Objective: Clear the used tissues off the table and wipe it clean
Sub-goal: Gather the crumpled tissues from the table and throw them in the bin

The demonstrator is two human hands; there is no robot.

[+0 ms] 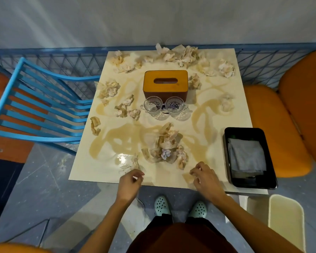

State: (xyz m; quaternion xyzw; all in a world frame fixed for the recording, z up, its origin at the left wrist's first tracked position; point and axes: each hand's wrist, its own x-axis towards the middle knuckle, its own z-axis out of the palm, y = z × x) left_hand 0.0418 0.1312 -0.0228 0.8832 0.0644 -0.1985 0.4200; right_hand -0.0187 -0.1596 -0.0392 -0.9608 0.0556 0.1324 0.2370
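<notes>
Head view shows both hands at the near edge of the cream square tabletop. The left hand has loosely curled fingers and holds nothing I can see. The right hand touches a flat beige tissue, but I cannot tell if it pinches it. Crumpled stained tissues lie everywhere among brown streaks. A wide sweep may knock the two clear patterned glass cups before the orange tissue box, and wet paper may tear. The black tray with grey cloth sits at the right edge and could slide off. Free room is mostly near, toward the cream bin.
</notes>
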